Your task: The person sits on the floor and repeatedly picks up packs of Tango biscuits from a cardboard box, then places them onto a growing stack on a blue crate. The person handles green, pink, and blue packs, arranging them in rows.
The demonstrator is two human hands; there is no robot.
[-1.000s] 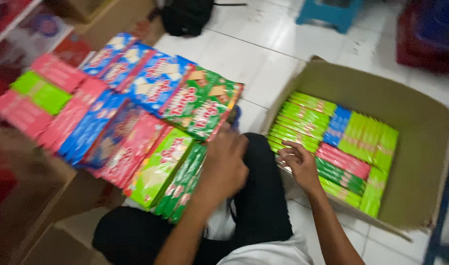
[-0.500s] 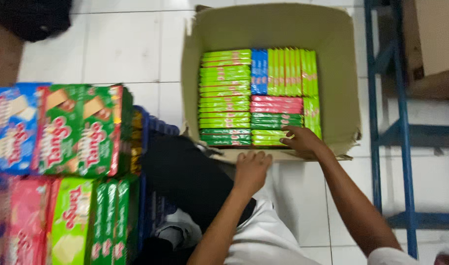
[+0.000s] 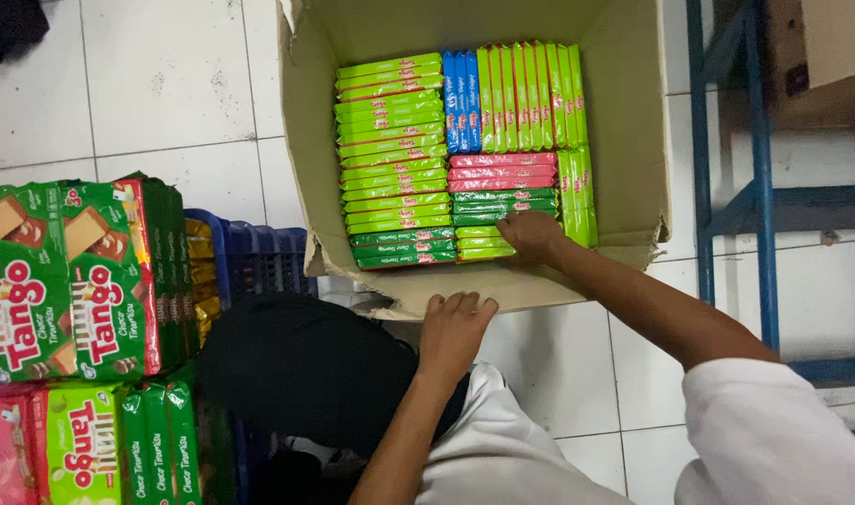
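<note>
We steady the cardboard box (image 3: 624, 140) w/ our left hand (image 3: 454, 329) flat & open on its near flap, while right hand (image 3: 530, 234) inside the box, fingers loosely pinching light-green packs (image 3: 484, 248) by the near wall, should lift them straight.

Cardboard box (image 3: 633, 112), open-topped, at 12 o'clock; green wafer packs (image 3: 395, 140) stacked on edge, filling its floor.
</note>
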